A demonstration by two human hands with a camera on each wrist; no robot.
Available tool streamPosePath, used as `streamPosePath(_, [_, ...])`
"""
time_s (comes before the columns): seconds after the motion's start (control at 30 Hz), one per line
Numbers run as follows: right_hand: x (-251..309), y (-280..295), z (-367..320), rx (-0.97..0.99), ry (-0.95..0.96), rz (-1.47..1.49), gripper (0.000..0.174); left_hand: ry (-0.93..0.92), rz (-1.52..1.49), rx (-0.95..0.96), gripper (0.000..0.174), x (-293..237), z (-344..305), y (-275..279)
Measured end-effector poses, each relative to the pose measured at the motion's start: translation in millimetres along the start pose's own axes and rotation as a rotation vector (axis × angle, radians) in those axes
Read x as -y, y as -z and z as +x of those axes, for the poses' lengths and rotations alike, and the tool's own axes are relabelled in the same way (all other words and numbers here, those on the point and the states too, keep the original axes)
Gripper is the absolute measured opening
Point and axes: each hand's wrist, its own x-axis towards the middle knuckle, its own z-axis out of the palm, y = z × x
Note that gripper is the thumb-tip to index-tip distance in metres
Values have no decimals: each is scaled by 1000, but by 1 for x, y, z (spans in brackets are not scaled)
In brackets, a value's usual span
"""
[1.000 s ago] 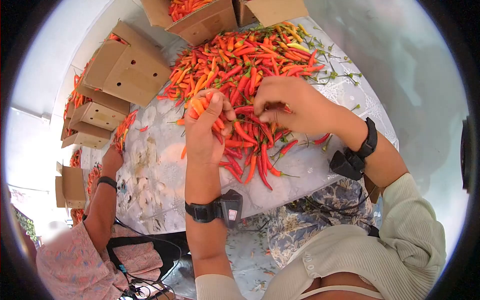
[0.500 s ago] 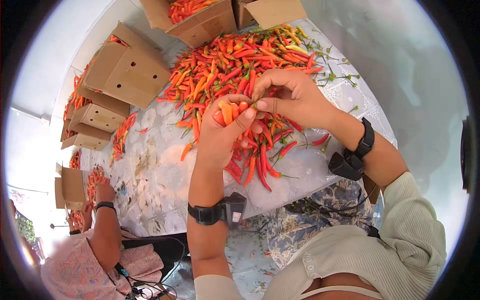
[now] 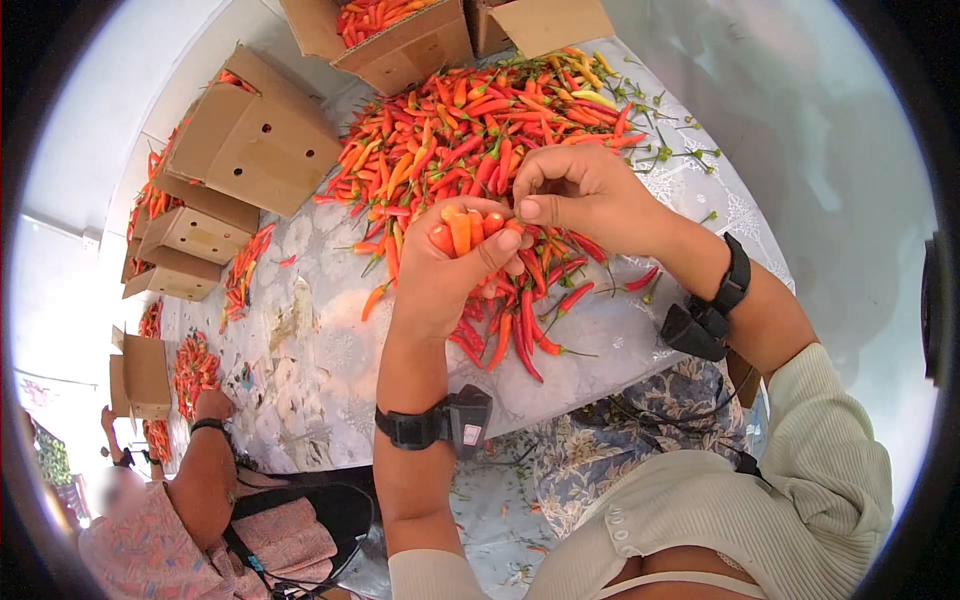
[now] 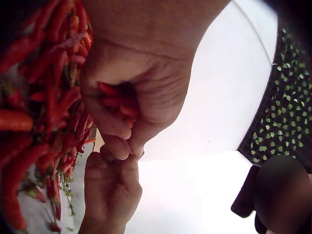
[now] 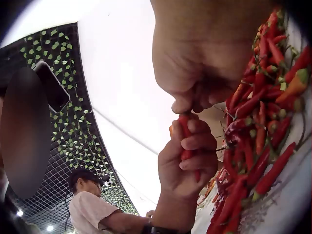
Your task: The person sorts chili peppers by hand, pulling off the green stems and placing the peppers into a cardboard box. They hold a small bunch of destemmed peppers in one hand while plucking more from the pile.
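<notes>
My left hand [image 3: 430,285] grips a bunch of red and orange chili peppers [image 3: 460,232], their stemless ends showing above the curled fingers. In the right wrist view, a red chili pepper [image 5: 185,126] stands upright in that grip. At its top end, the thumb and fingertips of my right hand [image 3: 600,200] pinch the stem end, the stem itself mostly hidden by the fingers. Both hands meet over the near part of a large chili pile [image 3: 460,150], where red peppers with green stems [image 3: 525,340] lie on the table.
Cardboard boxes [image 3: 250,150] of chilies line the back and left, one open box [image 3: 405,55] behind the pile. Plucked green stems [image 3: 665,155] are scattered to the right on the patterned tablecloth [image 3: 330,370]. Another person's arm [image 3: 205,470] reaches beside a smaller chili heap [image 3: 195,370].
My left hand has turned and come right, toward my right hand. The right hand has lowered its fingertips onto a chili's stem end, then shifted slightly right. The other person's arm has drawn nearer.
</notes>
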Motion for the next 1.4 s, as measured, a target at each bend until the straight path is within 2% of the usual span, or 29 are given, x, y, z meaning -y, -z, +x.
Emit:
streamPosePath(0.33, [1, 0, 0, 56, -146, 184, 18, -22, -12, 69, 27, 0, 0, 3])
streamPosePath(0.43, [1, 2, 0, 98, -161, 329, 20, -22, -34, 70, 26, 0, -2, 3])
streamPosePath(0.53, [13, 1, 0, -179, -225, 505, 22, -55, -110, 91, 25, -2, 0, 3])
streamPosePath(0.63, [24, 21, 0, -64, -172, 284, 27, -98, -204, 23, 25, -2, 1, 2])
streamPosePath(0.67, [23, 25, 0, -33, -145, 130, 30, -96, -214, 5, 25, -4, 1, 2])
streamPosePath(0.77, [17, 31, 0, 194, -70, -187, 27, -93, -226, -40, 27, -6, 3, 4])
streamPosePath(0.87, [22, 36, -6, 378, -193, -337, 27, -98, -219, -73, 28, -4, 4, 9])
streamPosePath(0.97, [19, 49, -7, 493, -185, -647, 30, -94, -243, -114, 28, -6, 3, 7])
streamPosePath(1.07, [26, 54, -10, 546, -365, -989, 30, -99, -263, -135, 27, -4, 4, 10])
streamPosePath(1.17, [27, 45, -10, 517, -387, -1088, 28, -102, -253, -150, 26, -3, 5, 10])
streamPosePath(1.4, [24, 40, -13, 394, -268, -1080, 24, -102, -226, -149, 24, -1, 7, 11])
